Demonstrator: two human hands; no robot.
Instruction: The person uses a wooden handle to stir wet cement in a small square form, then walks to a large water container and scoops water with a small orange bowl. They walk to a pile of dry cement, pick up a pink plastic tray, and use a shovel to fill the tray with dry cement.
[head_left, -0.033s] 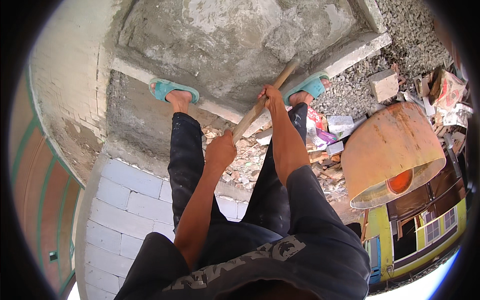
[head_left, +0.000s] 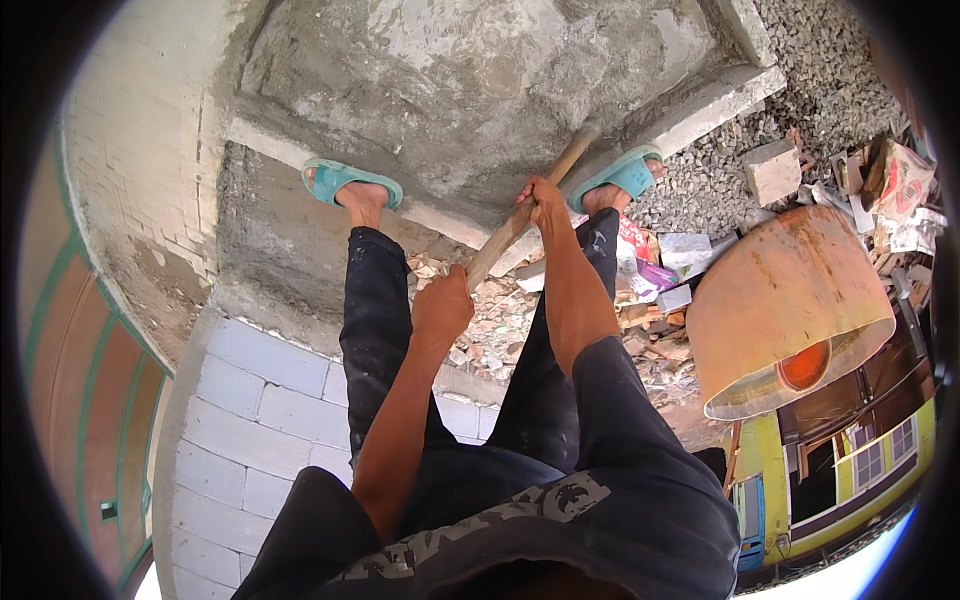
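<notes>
Both my hands are closed around a long wooden handle (head_left: 497,245) that slants away from me to the right. My left hand (head_left: 442,303) grips its near end, between my legs. Farther along, my right hand (head_left: 543,202) wraps around it just left of my right foot. The handle's far end meets grey wet mortar (head_left: 480,140) inside a low-walled bed; whatever tool head it carries is hidden there. My feet, in teal slippers (head_left: 350,182), stand apart on the bed's near concrete rim (head_left: 440,220).
Gravel (head_left: 820,70) and a loose block (head_left: 771,171) lie beyond the bed's right wall. A rusty orange drum (head_left: 790,300) stands at the right amid rubble. Broken brick pieces (head_left: 490,335) lie below the rim. A plastered wall (head_left: 140,150) and a grey block wall (head_left: 230,410) border the left.
</notes>
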